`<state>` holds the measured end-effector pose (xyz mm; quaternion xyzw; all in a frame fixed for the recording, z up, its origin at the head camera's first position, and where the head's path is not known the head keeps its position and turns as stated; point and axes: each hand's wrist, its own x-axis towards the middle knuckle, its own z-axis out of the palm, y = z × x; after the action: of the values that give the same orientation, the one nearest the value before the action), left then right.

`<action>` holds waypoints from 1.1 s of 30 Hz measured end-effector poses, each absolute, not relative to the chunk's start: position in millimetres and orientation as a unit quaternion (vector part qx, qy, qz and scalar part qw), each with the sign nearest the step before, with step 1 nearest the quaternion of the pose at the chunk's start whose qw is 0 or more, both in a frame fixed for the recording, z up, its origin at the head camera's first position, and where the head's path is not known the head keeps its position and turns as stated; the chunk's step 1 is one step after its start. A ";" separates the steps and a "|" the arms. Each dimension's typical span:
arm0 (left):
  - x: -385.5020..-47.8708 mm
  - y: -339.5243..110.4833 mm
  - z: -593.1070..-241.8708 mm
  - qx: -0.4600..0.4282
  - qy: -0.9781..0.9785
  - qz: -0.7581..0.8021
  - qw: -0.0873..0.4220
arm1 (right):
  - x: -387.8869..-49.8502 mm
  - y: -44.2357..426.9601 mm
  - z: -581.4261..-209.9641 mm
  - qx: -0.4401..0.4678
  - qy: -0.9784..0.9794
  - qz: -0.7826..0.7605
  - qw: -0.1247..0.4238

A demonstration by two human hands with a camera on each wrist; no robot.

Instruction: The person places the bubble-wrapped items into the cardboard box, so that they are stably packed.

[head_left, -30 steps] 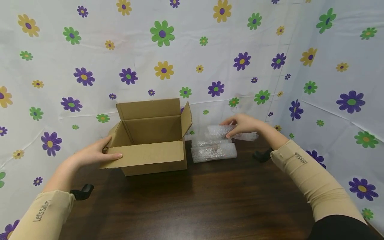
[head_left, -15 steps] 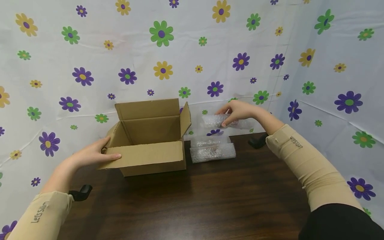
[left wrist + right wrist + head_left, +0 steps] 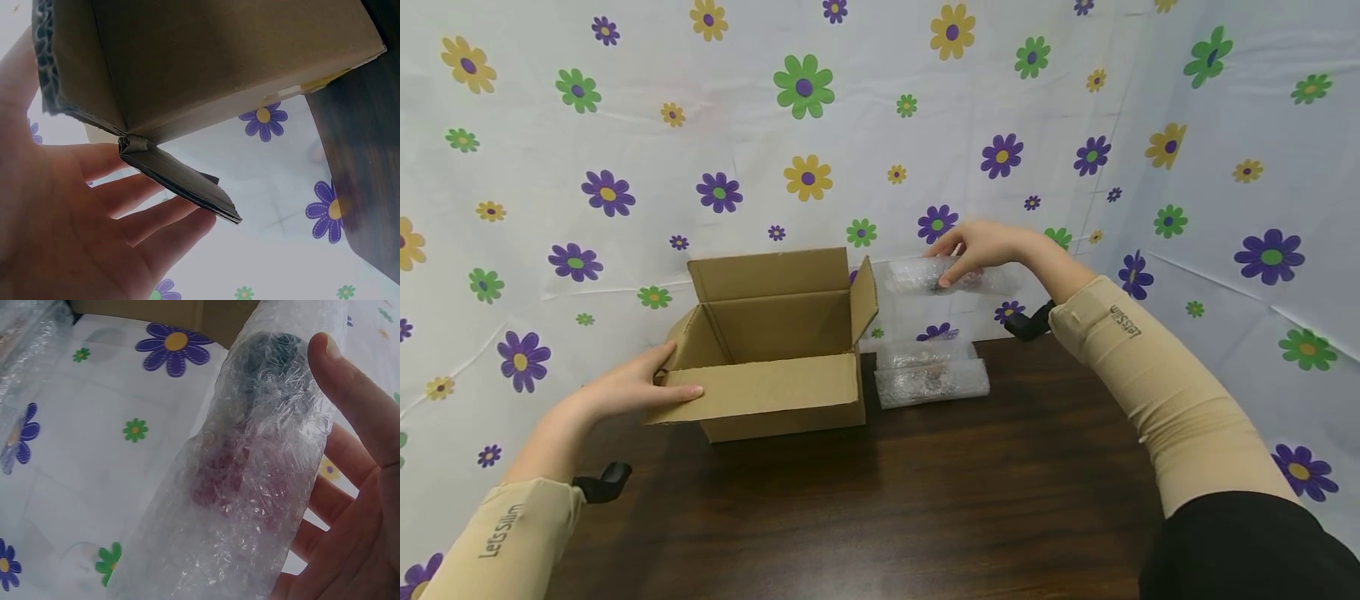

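Flowered backdrop (image 3: 850, 125); right hand (image 3: 988, 242) grips raised bubble-wrapped bundle (image 3: 250, 462); left hand (image 3: 628, 385) holds carton (image 3: 767, 387).

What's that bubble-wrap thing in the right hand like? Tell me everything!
The bubble-wrapped bundle is long and roughly tube-shaped, in clear, shiny, crinkly plastic. Something dark and something reddish show through, too blurry to name. It is up in the air, lying roughly level, to the right of the cardboard box and higher than the other wrapped bundles. The right hand grips it between thumb and fingers.
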<state>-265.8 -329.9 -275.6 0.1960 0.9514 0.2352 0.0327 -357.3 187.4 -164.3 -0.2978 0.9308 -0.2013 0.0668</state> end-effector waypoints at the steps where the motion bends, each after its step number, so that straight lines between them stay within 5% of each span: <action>1: -265.8 -330.2 -275.6 0.197 0.952 0.234 0.032 | -358.3 185.2 -161.4 -0.299 0.931 -0.198 0.064; 33: -266.7 -330.0 -276.3 0.180 0.956 0.226 0.036 | -365.3 99.9 -105.0 -0.322 0.927 -0.184 0.056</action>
<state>-266.7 -330.0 -276.3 0.1804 0.9565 0.2264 0.0362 -365.3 99.9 -105.0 -0.3217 0.9271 -0.1840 0.0563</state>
